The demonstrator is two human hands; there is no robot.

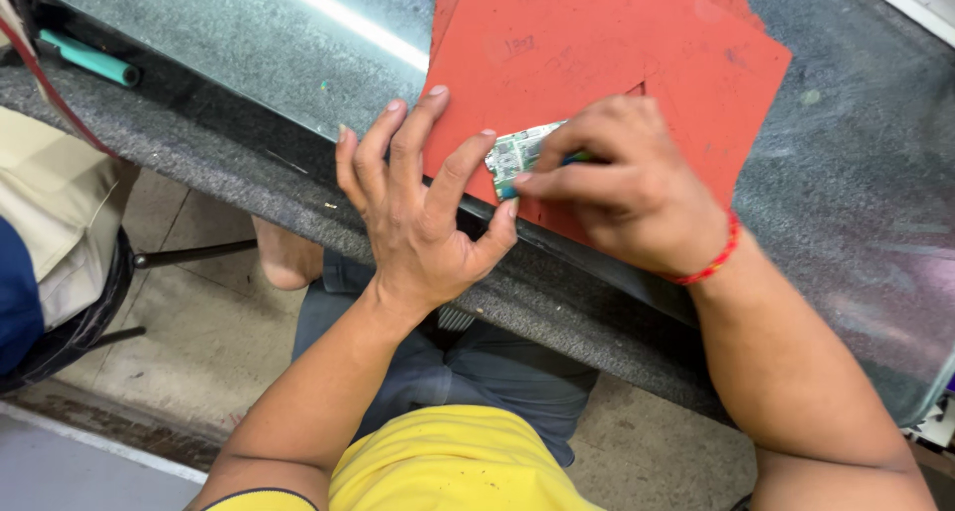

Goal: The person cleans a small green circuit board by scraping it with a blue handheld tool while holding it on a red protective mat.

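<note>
We see a small green circuit board (pixel 515 156) on the red mat (pixel 637 43) — long axis running mat-edge to centre — left hand (pixel 423 212) fingers spread bracing it, right hand (pixel 622 188) pinching a tool.

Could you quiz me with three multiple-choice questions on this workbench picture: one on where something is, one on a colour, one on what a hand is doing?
1. The small circuit board lies on:
A. the red mat
B. the floor
C. a chair

2. The band on the right wrist is:
A. blue
B. red
C. white

3. The left hand is:
A. a closed fist
B. hanging at the side
C. spread, fingers steadying the board

Answers: 1 A, the board rests on the mat; 2 B, it is plainly red; 3 C, fingers are splayed beside the board.
</note>
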